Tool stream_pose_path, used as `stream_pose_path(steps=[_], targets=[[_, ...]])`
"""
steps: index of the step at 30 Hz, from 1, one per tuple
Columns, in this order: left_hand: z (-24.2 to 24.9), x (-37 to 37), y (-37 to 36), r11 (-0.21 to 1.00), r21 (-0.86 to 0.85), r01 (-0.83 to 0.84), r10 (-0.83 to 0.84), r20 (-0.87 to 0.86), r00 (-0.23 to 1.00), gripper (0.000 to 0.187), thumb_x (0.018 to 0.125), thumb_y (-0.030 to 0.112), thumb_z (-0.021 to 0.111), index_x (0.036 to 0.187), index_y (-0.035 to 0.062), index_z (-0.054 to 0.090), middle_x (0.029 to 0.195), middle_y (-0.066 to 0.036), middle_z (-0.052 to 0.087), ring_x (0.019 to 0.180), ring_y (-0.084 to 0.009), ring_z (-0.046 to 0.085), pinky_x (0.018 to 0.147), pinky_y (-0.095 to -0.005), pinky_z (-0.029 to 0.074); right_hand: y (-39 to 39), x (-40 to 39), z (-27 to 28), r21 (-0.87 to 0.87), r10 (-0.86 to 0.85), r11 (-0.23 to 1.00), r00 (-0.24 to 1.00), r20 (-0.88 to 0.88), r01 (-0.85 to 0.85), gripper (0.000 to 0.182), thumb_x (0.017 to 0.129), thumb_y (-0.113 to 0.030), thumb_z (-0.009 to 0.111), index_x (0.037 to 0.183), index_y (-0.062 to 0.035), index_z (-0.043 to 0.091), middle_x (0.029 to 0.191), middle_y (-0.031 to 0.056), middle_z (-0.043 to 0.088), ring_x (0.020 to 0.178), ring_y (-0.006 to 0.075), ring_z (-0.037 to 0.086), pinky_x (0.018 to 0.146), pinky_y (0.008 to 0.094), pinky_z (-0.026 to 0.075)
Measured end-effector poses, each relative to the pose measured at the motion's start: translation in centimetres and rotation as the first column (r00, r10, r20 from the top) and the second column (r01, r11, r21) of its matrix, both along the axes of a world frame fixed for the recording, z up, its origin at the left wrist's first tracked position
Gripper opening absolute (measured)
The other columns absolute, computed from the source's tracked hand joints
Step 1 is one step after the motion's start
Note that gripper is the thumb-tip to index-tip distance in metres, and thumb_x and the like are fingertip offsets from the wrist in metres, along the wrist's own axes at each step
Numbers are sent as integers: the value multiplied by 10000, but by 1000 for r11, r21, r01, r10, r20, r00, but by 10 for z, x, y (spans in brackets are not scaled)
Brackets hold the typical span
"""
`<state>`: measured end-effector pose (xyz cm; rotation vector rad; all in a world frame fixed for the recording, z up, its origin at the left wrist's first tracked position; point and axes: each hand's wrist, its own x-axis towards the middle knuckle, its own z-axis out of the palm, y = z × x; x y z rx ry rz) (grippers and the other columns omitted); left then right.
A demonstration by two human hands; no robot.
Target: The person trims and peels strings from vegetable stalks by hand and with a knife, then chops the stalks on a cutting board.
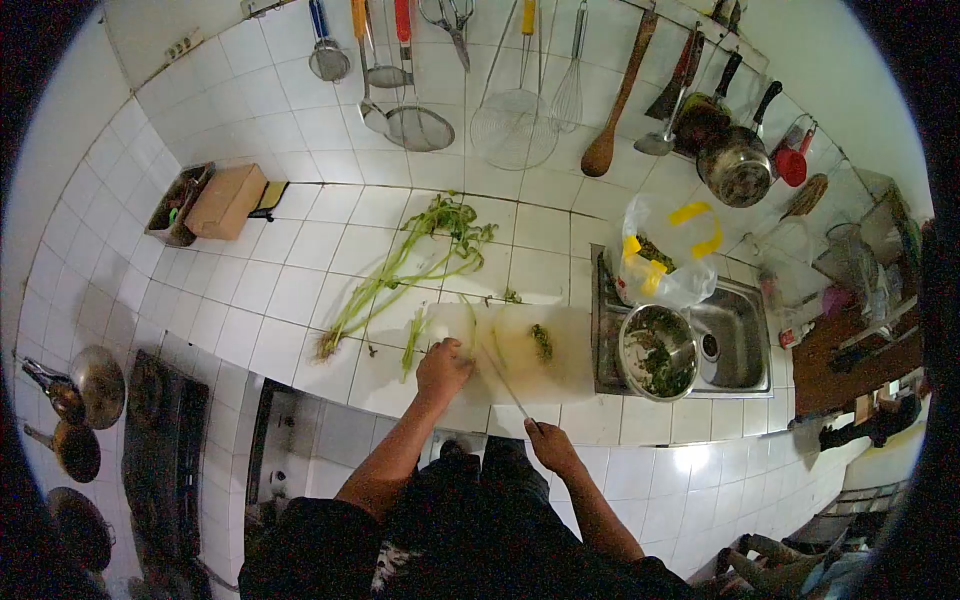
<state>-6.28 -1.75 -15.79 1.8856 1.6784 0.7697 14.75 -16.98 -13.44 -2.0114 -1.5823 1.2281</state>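
"What are the hands busy with?"

"Cutting greens, I'd judge. The right hand (551,447) is closed round the handle of a knife (507,388), its thin blade slanting across the cutting board (565,375)."

"And the left hand (444,368)?"

"Its fingers are curled together at the board's left side, near a thin stem. I can't tell whether they pinch it."

"What would a next cut call for?"

"A steady stem, I'd say, and fingertips tucked away from the edge."

"Where are the greens?"

"The leafy stalks (375,285) lie on the counter (290,300), left of the board: long, smooth and pale green, with roots at 1 end and ruffled leaves at the other. Some short stems (412,345) lie between them and the board, and 1 small dark clump (542,342) sits on it."

"What's to the right?"

"A round, shiny metal bowl (683,335) with leafy bits inside, at the steel sink (740,330). Beside it is a crinkly, see-through plastic bag (640,215) with yellow patches. The counter's tiles look glossy; the board looks flat and milky."
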Motion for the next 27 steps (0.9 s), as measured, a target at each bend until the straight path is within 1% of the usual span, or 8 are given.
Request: stream_pose_path(steps=[1, 6, 11, 16, 17, 19, 23, 27], targets=[[4, -1, -2, 999, -44, -7, 1, -128, 992, 268, 725, 219, 698, 934, 65, 632, 921, -146, 621, 835, -314, 623, 751, -417, 498, -1, -2, 0, 5, -51, 999, 998, -27, 51, 599, 953, -475, 354, 891, 73, 587, 865, 305, 604, 873, 466, 574, 777, 477, 435], [-9, -19, -23, 992, -118, 38, -60, -183, 981, 204, 712, 215, 678, 856, 76, 638, 904, -147, 613, 816, -334, 617, 733, -442, 496, -1, -11, -4, -17, -80, 997, 995, -62, 79, 585, 947, -481, 366, 866, 58, 579, 813, 283, 605, 823, 443, 584, 756, 475, 438], [-29, -23, -14, 996, -70, 54, -65, -175, 982, 163, 715, 196, 655, 829, 79, 644, 834, -140, 628, 784, -330, 620, 715, -442, 495, 7, -20, 3, -49, -27, 998, 1000, 9, 28, 583, 942, -494, 364, 868, 43, 579, 811, 281, 606, 824, 440, 586, 756, 479, 439], [1, -12, -15, 998, -38, -41, 43, 78, 996, 216, 703, 228, 706, 836, 64, 661, 813, -122, 652, 767, -297, 636, 703, -420, 499, 7, -19, -2, 11, 37, 999, 998, 59, -38, 574, 955, -471, 331, 838, 29, 590, 816, 281, 607, 839, 465, 574, 757, 501, 436], [8, -16, -18, 998, -39, -39, 42, 79, 996, 216, 703, 228, 706, 836, 64, 661, 813, -122, 652, 767, -297, 636, 703, -420, 499, 3, -20, 5, 147, 78, 985, 994, 74, -88, 580, 955, -473, 328, 811, 29, 580, 790, 272, 604, 806, 468, 568, 735, 508, 430], [10, -31, -29, 999, -42, 16, -18, -50, 999, 250, 690, 241, 730, 845, 55, 667, 815, -109, 663, 766, -279, 647, 694, -411, 504, 5, -18, 1, 69, 71, 995, 995, 67, -76, 582, 953, -477, 331, 812, 30, 580, 802, 272, 606, 819, 467, 569, 743, 509, 431], [-5, -42, -41, 986, -161, 29, -37, -49, 998, 235, 701, 237, 713, 858, 67, 676, 836, -118, 671, 768, -287, 650, 692, -411, 508, 9, -22, 14, -34, 109, 994, 992, 56, -107, 588, 945, -489, 337, 857, 30, 599, 873, 280, 614, 886, 462, 571, 791, 507, 433], [-10, -39, -41, 989, -147, 14, -29, -100, 995, 203, 703, 213, 682, 858, 82, 686, 855, -140, 668, 780, -319, 642, 695, -413, 507, 9, -29, 12, 39, 198, 978, 975, 97, -203, 591, 942, -494, 328, 894, 21, 613, 917, 282, 615, 922, 457, 568, 827, 504, 430]])
